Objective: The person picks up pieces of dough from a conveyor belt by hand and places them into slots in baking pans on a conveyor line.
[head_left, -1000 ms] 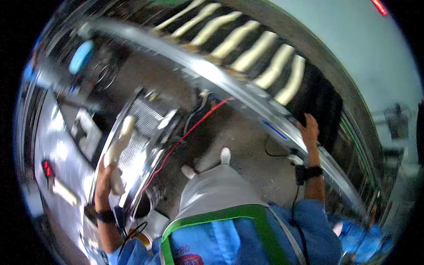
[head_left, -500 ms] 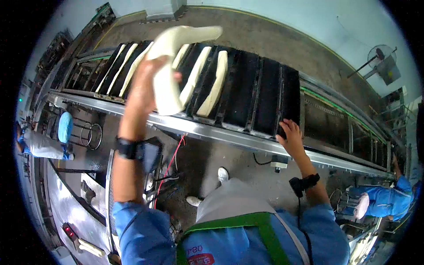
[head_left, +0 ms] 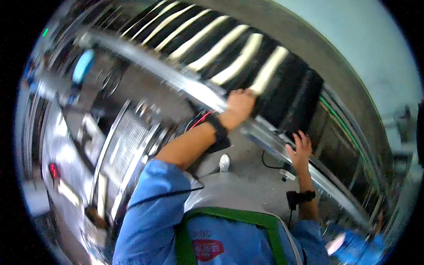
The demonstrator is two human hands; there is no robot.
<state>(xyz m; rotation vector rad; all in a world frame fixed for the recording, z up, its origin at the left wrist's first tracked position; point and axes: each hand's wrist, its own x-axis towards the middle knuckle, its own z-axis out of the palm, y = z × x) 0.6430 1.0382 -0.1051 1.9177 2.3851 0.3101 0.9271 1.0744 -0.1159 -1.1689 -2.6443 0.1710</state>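
Over the near edge of the black conveyor (head_left: 289, 95), the left hand (head_left: 241, 105) is held palm down, its forearm stretched forward and slanted toward the right. Its fingers are curled at the near end of a pale strip (head_left: 270, 68), which is laid lengthwise in its own dark slot, to the right of a row of similar strips (head_left: 199, 37). The near end is partly covered by the fingers (whether it is pinched or merely pressed cannot be told).

Farther right, the right hand (head_left: 300, 152) is reached forward beside the metal rail (head_left: 194, 92), its forearm kept almost straight. Its fingers are spread fairly wide and nothing is held in them; whether the slot edge is touched by the fingertips cannot be made out. Black straps are worn at both wrists.

On the chest of the blue clothing, a red badge (head_left: 210, 250) is framed by a green apron border (head_left: 221, 214). Pale characters are printed on the badge, and small figures are set above it, but neither can be read surely. At far left, red digits are shown on a small display (head_left: 53, 171), too blurred to be read.
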